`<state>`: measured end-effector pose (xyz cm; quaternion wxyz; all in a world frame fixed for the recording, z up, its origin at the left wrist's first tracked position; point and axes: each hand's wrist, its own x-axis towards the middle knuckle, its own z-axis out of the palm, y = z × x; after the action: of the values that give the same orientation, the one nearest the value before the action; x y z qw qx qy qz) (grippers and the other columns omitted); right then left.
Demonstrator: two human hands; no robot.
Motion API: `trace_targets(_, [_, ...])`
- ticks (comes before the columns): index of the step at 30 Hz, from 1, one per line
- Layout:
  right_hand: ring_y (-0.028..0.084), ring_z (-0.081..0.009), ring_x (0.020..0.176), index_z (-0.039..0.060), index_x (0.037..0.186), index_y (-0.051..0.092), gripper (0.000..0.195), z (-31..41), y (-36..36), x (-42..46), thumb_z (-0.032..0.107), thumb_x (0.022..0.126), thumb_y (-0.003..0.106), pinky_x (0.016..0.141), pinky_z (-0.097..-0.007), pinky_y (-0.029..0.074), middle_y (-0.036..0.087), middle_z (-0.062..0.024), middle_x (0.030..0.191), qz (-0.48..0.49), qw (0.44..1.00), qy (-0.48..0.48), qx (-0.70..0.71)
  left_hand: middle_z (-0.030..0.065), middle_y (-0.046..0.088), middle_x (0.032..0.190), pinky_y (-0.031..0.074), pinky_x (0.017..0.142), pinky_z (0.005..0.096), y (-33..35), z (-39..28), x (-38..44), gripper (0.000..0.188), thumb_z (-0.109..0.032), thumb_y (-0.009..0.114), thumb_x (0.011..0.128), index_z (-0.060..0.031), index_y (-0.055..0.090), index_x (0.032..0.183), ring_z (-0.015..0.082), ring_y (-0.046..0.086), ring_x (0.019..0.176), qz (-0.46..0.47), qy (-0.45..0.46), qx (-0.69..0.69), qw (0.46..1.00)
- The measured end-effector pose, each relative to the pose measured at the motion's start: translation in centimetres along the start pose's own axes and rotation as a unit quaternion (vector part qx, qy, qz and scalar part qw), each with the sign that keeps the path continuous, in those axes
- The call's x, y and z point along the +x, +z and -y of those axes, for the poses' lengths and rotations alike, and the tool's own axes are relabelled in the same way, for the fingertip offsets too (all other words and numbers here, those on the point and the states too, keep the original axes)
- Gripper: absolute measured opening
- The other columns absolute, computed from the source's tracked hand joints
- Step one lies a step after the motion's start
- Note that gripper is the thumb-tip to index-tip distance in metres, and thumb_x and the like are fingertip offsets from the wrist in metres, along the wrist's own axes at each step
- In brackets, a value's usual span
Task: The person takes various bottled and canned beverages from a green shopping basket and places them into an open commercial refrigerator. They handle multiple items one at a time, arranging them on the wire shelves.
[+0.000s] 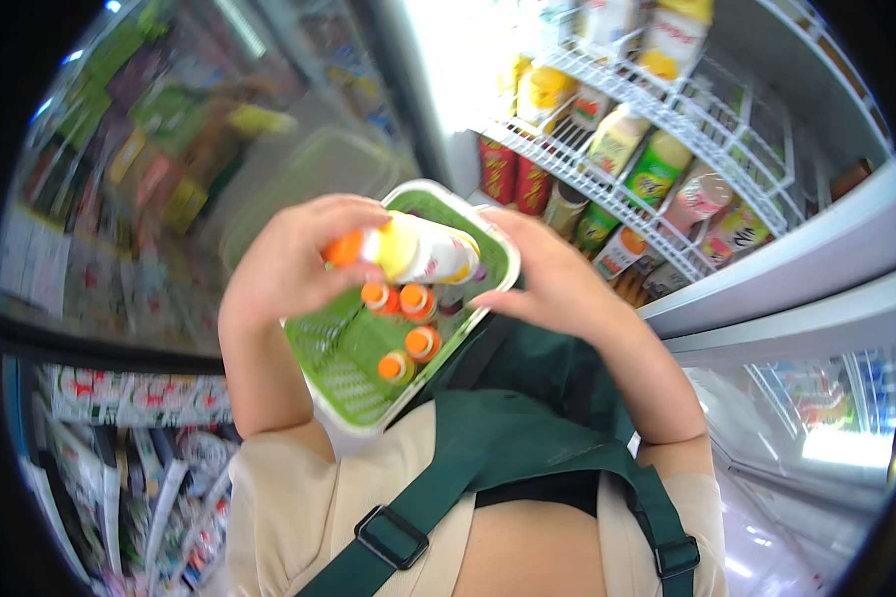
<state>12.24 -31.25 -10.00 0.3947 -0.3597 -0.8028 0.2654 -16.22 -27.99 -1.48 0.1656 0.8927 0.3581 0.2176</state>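
A green plastic basket with a white rim (331, 419) is before me, tilted in the view. My left hand (306, 257) grips a yellow and white bottle with an orange cap (429, 250) by its neck end; the bottle lies slantwise over the basket's upper part. My right hand (541, 272) holds the basket's rim at the right, thumb on the near edge and fingers at the far corner. Several smaller bottles with orange caps (422, 343) stand upright inside the basket, below the large bottle.
At the upper right, an open refrigerated cabinet has white wire shelves (612, 190) with bottles and cartons, among them a green bottle (658, 168) and red cans (497, 168). A glass door (269, 160) reflects goods at the left. Packaged goods (142, 395) fill a rack at the lower left.
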Motion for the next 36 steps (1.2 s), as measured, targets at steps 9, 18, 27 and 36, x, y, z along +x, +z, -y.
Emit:
trace_targets(9, [0.058,-0.0343,0.110,0.0048,0.133,0.048,0.073,2.1,-7.7,1.4,0.019,0.069,0.081,0.091,-0.0422,0.051,0.059,-0.0139,0.119,-0.102,0.944,-0.113,-0.292,0.0156,0.064,0.121,0.057,0.075,0.0348,4.0,-6.0,6.9,0.052,-0.022,0.081,0.075,-0.0071,0.063,0.120,0.0319,0.068,0.098,-0.180,0.274,-0.012,0.945])
trace_targets(18, [0.056,-0.0372,0.115,0.0023,0.130,0.047,0.076,-0.3,-18.0,6.1,0.023,0.069,0.087,0.098,-0.0420,0.046,0.058,-0.0180,0.123,-0.342,0.887,-0.047,-0.306,0.0145,0.071,0.107,0.055,0.082,0.0314,12.6,-5.3,6.8,0.028,-0.009,0.078,0.081,-0.0013,0.069,0.106,0.0260,0.069,0.095,-0.031,0.195,-0.247,0.949])
trace_targets(27, [0.057,-0.0342,0.115,0.0001,0.129,0.046,0.073,-4.3,-20.0,9.4,0.023,0.072,0.085,0.099,-0.0402,0.046,0.056,-0.0181,0.124,-0.396,0.893,-0.059,-0.206,0.0119,0.070,0.106,0.056,0.079,0.0311,13.8,-1.5,5.0,0.026,-0.011,0.074,0.085,-0.0007,0.068,0.108,0.0214,0.070,0.093,0.025,0.091,-0.275,0.957])
trace_targets(36, [0.060,-0.0388,0.110,0.0000,0.123,0.053,0.066,-5.6,-19.8,10.7,0.023,0.071,0.085,0.095,-0.0419,0.048,0.062,-0.0219,0.118,-0.376,0.887,-0.005,-0.267,0.0119,0.070,0.104,0.057,0.079,0.0311,15.3,0.2,4.4,0.026,-0.013,0.072,0.087,-0.0009,0.067,0.109,0.0202,0.070,0.089,0.059,0.037,-0.301,0.951])
